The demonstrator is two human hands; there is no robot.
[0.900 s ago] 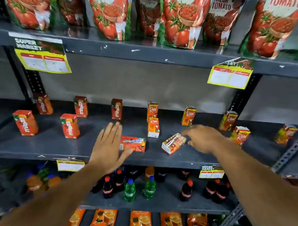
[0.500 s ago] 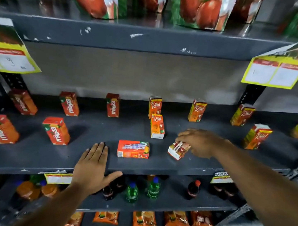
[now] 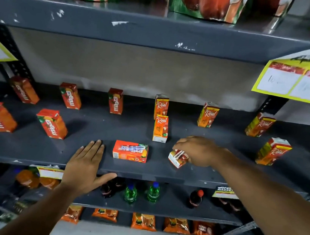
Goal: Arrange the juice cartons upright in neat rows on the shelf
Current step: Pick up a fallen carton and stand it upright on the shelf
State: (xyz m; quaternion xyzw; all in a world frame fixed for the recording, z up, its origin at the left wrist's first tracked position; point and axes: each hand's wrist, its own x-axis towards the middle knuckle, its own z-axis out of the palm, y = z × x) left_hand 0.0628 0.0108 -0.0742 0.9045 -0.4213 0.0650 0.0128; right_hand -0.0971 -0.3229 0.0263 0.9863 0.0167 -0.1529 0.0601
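Head view, looking down at a grey metal shelf in a shop aisle.

Right hand reaches in from the right and closes over a small Real carton near the front edge. Fingers curl over its top and far side; the carton sits tilted, one corner low — neither flat nor upright. Judged: the hand is tipping it up to stand it.

Left hand lies flat at the front lip, fingers together and extended, thumb splayed below the edge, holding nothing. Probably bracing against the shelf, or poised for the next carton.

Just right of those fingers, a Maaza carton lies on its side, apart from both hands — the other piece plainly needing righting.

Standing stock: three Maaza cartons along the back left, two more in front of them at far left; Real cartons along the back right, one in front directly behind the gap between the two toppled ones, another at front right. All upright but widely spaced, so rows are loose. Judged: early in the task.

Below, soft-drink bottles; above, tomato pouches, cropped.
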